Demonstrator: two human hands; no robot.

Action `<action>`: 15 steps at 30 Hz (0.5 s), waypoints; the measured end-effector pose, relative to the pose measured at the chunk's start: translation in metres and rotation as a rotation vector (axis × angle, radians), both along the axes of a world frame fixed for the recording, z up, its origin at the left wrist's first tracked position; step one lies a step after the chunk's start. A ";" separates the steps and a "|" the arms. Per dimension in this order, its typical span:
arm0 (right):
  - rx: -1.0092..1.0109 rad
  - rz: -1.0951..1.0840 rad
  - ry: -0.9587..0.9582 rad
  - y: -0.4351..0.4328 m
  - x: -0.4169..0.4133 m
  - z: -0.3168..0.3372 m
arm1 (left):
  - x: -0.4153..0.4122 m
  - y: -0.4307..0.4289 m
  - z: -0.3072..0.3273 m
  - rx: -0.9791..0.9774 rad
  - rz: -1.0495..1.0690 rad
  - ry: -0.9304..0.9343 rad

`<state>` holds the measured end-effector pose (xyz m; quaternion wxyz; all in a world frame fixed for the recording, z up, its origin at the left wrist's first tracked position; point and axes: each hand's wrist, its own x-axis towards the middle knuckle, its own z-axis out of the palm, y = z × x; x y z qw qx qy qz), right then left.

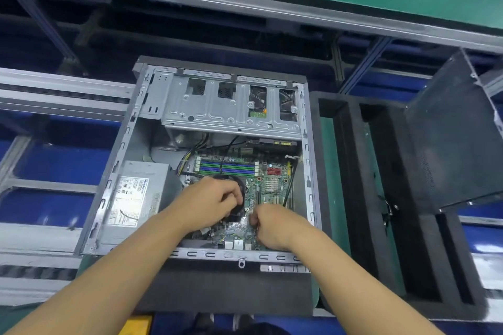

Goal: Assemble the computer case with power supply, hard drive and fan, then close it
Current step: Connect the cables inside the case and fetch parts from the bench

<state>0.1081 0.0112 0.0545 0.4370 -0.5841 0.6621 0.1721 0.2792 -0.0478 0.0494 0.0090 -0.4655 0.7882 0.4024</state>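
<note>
**Two hands fit the fan in the open case**

The computer case point(109, 185) lies on its side with the open side up, so hands can reach in. Its long way runs from the person out to the far end, where the drive cage point(217, 114) sits. The side panel point(449, 139) leans up on the right, well apart, ready for closing. The power supply point(136, 193) is in by the left wall, and its long way goes the same as the case. The hard drive point(257, 107) peeks through the cage. The fan point(236, 212) lies flat on the motherboard point(272, 185), face up. The left hand point(209, 201) curls its fingers round the fan to keep it in place. The right hand point(275, 226) is just beside it with its fingers curled tight. It may pinch a screw or plug, but that is too small to tell.
</note>
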 end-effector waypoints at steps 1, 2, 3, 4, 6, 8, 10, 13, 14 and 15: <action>-0.014 0.043 0.035 0.002 0.000 -0.002 | 0.000 0.000 0.000 -0.001 -0.003 -0.004; -0.030 0.065 0.060 0.003 0.001 -0.004 | 0.001 0.000 0.000 -0.001 -0.009 -0.008; -0.045 0.081 0.081 0.004 0.001 -0.007 | 0.001 0.000 0.000 0.000 -0.012 -0.010; -0.058 0.100 0.099 0.005 0.002 -0.009 | 0.001 0.000 0.000 0.001 -0.013 -0.010; -0.070 0.137 0.117 0.006 0.003 -0.012 | 0.001 0.000 0.001 -0.002 -0.016 -0.012; -0.077 0.159 0.116 0.006 0.002 -0.014 | 0.000 0.000 0.002 -0.006 -0.014 -0.016; -0.057 0.175 0.111 0.005 0.002 -0.017 | 0.000 0.000 0.002 -0.003 -0.009 -0.016; -0.004 0.200 0.090 0.004 0.004 -0.021 | 0.000 0.000 0.003 -0.004 0.002 -0.009; -0.002 0.199 0.086 0.004 0.005 -0.022 | 0.000 0.000 0.003 -0.009 0.006 -0.004; -0.009 0.196 0.090 0.003 0.005 -0.023 | 0.000 0.000 0.003 -0.012 0.009 0.002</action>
